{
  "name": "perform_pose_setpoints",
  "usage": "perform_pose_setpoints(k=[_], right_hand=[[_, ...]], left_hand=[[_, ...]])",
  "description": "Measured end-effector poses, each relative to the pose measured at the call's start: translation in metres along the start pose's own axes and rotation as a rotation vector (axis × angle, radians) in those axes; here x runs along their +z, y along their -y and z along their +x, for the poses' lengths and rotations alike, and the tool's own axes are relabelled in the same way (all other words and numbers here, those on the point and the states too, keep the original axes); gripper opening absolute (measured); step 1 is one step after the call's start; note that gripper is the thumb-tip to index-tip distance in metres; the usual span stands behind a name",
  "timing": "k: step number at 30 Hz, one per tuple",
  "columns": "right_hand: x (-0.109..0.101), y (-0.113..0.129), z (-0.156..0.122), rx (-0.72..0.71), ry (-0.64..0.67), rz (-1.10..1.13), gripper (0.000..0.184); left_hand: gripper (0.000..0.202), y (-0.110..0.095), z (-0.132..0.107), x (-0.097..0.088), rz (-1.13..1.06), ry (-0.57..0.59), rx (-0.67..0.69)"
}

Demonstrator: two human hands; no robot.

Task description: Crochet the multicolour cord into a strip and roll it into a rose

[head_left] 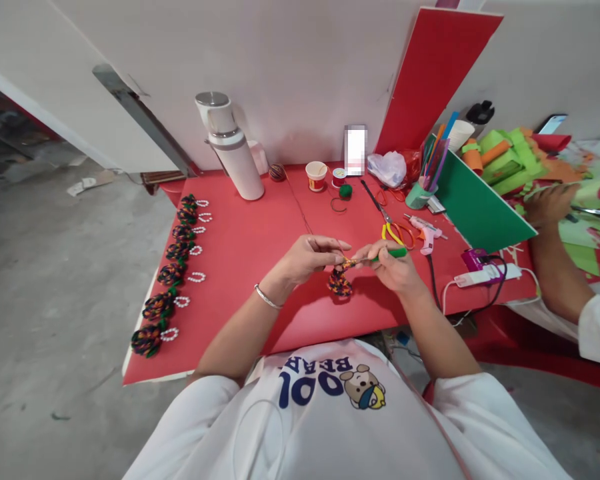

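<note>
Close to the table's front edge, my left hand point(309, 258) pinches the top of a small multicoloured crochet piece point(340, 285), which hangs below the fingers. My right hand point(393, 268) grips a crochet hook point(396, 253) by its green handle, its metal shaft meeting the stitches between both hands. From the piece, a thin strand of yarn point(299, 205) runs back to a dark multicoloured yarn ball point(277, 173). Finished-looking crochet bundles point(172, 273) line the left edge, beside white bead loops point(196, 277). The exact stitch at the hook's tip is too small to make out.
A white thermos point(240, 167), paper cup point(317, 177), phone point(356, 150) and green yarn ball point(345, 192) stand behind. Scissors point(399, 233), a glue gun point(427, 233) and a power strip point(487, 275) lie right. Beyond a green board point(485, 207) is another person's arm point(555, 253).
</note>
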State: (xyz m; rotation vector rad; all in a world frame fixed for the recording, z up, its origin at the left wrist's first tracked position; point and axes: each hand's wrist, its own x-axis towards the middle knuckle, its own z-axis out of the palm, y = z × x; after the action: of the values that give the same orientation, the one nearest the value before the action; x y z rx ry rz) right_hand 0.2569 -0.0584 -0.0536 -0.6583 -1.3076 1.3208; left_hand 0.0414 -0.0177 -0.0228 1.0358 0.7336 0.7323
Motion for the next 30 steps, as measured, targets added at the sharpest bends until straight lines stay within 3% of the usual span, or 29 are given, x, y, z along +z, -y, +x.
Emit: perform_pose_setpoints(k=[2,5,11,14,17,19,24,30], right_hand=[[0.011,-0.017,-0.001,-0.084,-0.137,0.033,0.030],[0.026,-0.036,-0.007,-0.217,-0.315,-0.128,0.023],[0.040,-0.033,-0.017,-0.360,-0.396,-0.418,0.020],[0.050,-0.030,-0.020,-0.455,-0.495,-0.666,0.018],[0.056,-0.035,-0.022,-0.579,-0.561,-0.844,0.026],[0.054,-0.039,-0.021,-0.635,-0.545,-0.854,0.030],[0.030,-0.036,-0.018,-0.643,-0.332,-0.767,0.024],[0.007,-0.012,-0.014,-0.593,-0.081,-0.778,0.030]], left_hand=[[0.039,0.003,0.001,0.004,-0.023,-0.018,0.056],[0.040,0.003,0.000,0.006,-0.028,-0.024,0.097],[0.048,0.006,0.001,0.008,-0.022,-0.116,0.161],[0.051,0.015,0.005,0.018,-0.059,-0.192,0.212],[0.051,0.025,0.007,0.029,-0.187,-0.229,0.175],[0.052,0.027,0.005,0.031,-0.262,-0.207,0.110],[0.053,0.017,-0.002,0.018,-0.242,-0.117,-0.017],[0.054,0.009,-0.005,0.009,-0.129,-0.109,-0.016]])
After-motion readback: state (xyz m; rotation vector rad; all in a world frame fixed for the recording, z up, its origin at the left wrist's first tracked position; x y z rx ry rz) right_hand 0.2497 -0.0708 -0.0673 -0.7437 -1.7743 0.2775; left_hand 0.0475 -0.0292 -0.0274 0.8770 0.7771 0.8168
